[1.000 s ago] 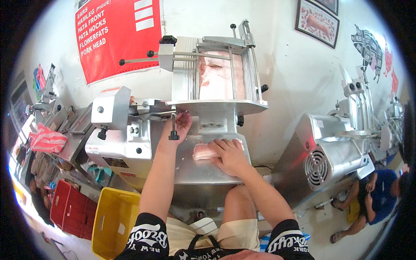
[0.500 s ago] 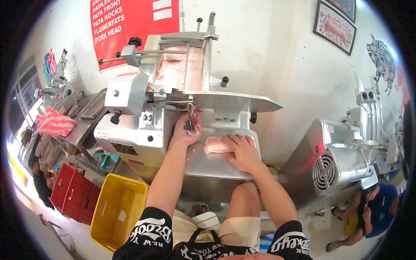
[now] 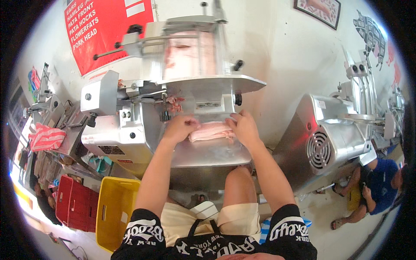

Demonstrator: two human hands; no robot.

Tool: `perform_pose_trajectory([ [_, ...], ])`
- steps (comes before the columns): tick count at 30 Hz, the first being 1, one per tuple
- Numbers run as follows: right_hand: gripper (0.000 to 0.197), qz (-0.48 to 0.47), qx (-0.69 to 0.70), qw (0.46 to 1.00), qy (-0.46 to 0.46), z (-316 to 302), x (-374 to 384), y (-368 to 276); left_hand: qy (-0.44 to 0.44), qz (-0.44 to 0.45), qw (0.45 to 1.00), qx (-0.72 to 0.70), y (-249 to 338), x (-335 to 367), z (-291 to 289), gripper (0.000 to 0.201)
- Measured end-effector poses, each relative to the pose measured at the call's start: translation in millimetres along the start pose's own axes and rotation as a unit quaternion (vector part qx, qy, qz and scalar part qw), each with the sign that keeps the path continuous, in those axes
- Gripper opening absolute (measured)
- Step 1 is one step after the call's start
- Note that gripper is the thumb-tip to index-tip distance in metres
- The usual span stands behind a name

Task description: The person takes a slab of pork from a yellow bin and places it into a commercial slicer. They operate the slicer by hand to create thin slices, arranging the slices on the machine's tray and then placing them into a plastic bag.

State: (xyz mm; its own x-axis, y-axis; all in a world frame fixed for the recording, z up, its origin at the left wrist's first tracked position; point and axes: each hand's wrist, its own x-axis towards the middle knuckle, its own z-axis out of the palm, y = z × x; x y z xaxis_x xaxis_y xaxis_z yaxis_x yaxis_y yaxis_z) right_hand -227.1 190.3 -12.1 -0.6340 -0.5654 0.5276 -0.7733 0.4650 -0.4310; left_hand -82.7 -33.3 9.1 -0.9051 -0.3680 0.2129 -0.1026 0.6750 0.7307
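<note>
A stack of thin pale-pink meat slices (image 3: pixel 210 132) lies on the metal tray (image 3: pixel 208 158) of a meat slicer in front of me. At the stack's left end my left hand (image 3: pixel 180 128) pinches the edge of a slice. My right hand (image 3: pixel 244 128) pinches the slice at its right end, thumb and fingers together. Above the hands, a large block of meat (image 3: pixel 190 54) sits in the slicer's carriage, which is blurred. Red meat scraps (image 3: pixel 175 104) cling beside a black knob (image 3: pixel 166 116) just above my left hand.
On the right stands a second slicer (image 3: pixel 333 134), with a seated person in blue (image 3: pixel 383 182) beyond it. A yellow crate (image 3: pixel 115 212) and a red crate (image 3: pixel 78 203) are at lower left. A red-and-white striped bag (image 3: pixel 47 136) rests on a bench at far left.
My left hand has come from under the blade to the stack with a slice, now stretched across it. My right hand has shifted to the stack's right end. The carriage has slid right.
</note>
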Motion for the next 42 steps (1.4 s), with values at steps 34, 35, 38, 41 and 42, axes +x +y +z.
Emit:
perform_pose_trajectory([
  [34,0.027,-0.095,0.321,0.939,0.08,27,23,-39,-0.024,-0.004,0.945,-0.327,35,-4,4,0.034],
  [35,0.025,-0.094,0.249,0.96,0.089,31,23,-34,0.01,0.019,0.968,-0.249,-5,11,-4,0.029],
  [38,0.028,0.006,-0.035,0.996,0.086,27,-4,-7,-0.094,0.018,0.994,0.06,-55,30,-19,0.036],
  [41,0.029,-0.159,-0.121,0.954,0.223,27,-9,-19,-0.026,-0.085,0.983,-0.16,-61,19,-33,0.031],
  [42,0.03,-0.159,-0.079,0.974,0.138,40,-9,-32,0.049,-0.102,0.947,-0.302,-74,21,-50,0.031],
])
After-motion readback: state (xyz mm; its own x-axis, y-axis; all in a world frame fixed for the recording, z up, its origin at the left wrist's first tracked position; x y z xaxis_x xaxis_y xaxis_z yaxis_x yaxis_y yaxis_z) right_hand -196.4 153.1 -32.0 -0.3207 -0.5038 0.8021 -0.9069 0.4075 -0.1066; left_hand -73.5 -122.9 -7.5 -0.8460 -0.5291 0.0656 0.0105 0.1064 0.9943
